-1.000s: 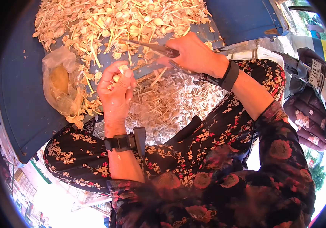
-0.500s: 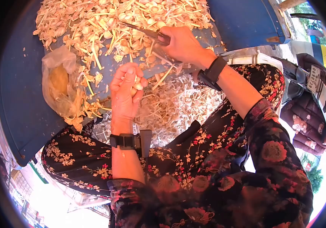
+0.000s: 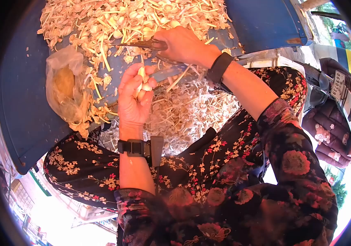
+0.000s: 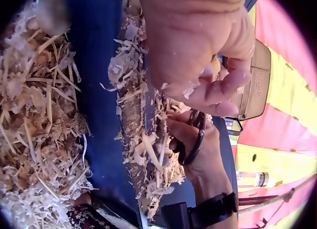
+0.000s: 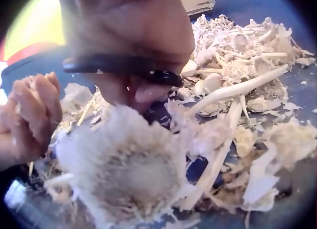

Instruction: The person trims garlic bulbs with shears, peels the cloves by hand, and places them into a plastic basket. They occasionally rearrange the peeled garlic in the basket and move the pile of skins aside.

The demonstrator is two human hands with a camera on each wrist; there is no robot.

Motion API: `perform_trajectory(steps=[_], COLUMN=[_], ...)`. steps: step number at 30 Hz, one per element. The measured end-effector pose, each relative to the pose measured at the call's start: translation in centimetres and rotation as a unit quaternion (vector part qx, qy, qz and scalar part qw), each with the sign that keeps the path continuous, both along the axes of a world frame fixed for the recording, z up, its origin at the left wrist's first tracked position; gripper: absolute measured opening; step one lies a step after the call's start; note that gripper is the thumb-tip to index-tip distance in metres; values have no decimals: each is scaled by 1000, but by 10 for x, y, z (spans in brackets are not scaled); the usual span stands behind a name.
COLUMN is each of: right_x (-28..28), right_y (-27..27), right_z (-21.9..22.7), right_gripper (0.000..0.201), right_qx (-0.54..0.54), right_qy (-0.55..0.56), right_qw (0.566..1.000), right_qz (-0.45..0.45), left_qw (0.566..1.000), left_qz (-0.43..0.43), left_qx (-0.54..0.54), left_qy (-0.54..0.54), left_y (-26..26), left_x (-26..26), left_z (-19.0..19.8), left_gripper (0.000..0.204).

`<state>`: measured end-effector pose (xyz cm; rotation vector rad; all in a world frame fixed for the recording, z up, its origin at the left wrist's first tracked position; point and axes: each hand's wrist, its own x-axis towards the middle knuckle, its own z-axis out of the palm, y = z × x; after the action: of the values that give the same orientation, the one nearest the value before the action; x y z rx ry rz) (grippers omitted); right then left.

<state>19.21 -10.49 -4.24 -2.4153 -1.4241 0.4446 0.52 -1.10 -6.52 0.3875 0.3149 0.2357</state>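
Pale garlic cloves [image 3: 142, 82] sit in the curled fingers and thumb of my left hand [image 3: 129, 106], palm up near the table's edge. My right hand [image 3: 190, 46] grips a pair of dark scissors [image 3: 138, 44], just beyond and to the right of the left hand. The blades point left across the loose garlic. In the left wrist view a black scissor handle [image 4: 193, 145] loops round the right hand's fingers. The right wrist view shows the dark handle across the right hand, with a blurred dry root tuft [image 5: 133, 174] close to the lens.
A heap of garlic [image 3: 122, 16] with stalks and skins covers the far part of the blue table [image 3: 24, 106]. Left of the hands lies a clear plastic bag [image 3: 64, 84] with something yellowish inside. Papery peelings [image 3: 187, 110] fill the space between the knees.
My left hand has shifted right with the cloves. The right hand has moved left and away, the scissors now lying nearly level instead of slanting.
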Motion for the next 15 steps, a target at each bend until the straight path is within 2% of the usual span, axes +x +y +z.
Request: perform_trajectory(steps=[7,10,15], right_x=[-8,-8,-11], right_y=[13,17,6], right_z=[10,13,12], right_gripper=[16,16,14], right_qx=[-63,-77,-33], right_qy=[-47,-3,-9], right_qw=[997,997,999], right_qz=[3,-31,-16], left_qw=[1000,999,998], left_qz=[1,-8,0], left_qx=[18,27,19], left_qy=[12,19,53], left_y=[-5,-3,-3], left_x=[1,-5,-11], left_z=[11,7,8], left_gripper=[21,18,14])
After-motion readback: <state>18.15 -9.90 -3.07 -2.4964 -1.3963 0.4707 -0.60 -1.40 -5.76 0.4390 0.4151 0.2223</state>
